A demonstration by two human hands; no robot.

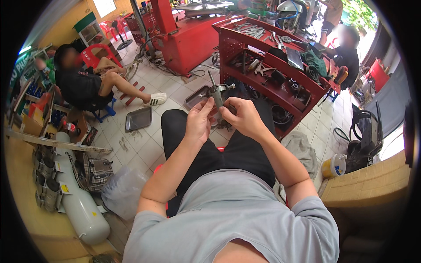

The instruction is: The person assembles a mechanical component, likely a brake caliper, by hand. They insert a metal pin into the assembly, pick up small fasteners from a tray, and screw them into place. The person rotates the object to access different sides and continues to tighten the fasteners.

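Between my knees, a grey metal mechanical part [218,94] with a round flange stands roughly upright. A thin rod rises from its top and side lugs stick out. My left hand [199,122] is closed at its left side, thumb pointing up along it. From the right, my right hand [245,116] grips it with curled fingers. Its lower portion is partly hidden by both hands, so its exact kind cannot be made out. A metal tray [196,97] lies on the floor just beyond my left hand.
A red tool cart [228,57] with wrenches [252,30] stands ahead right. Another metal tray [138,119] lies on the tiles at left, near a seated person [83,83]. A grey tank [79,201] is at lower left; another person [346,57] sits beyond the cart.
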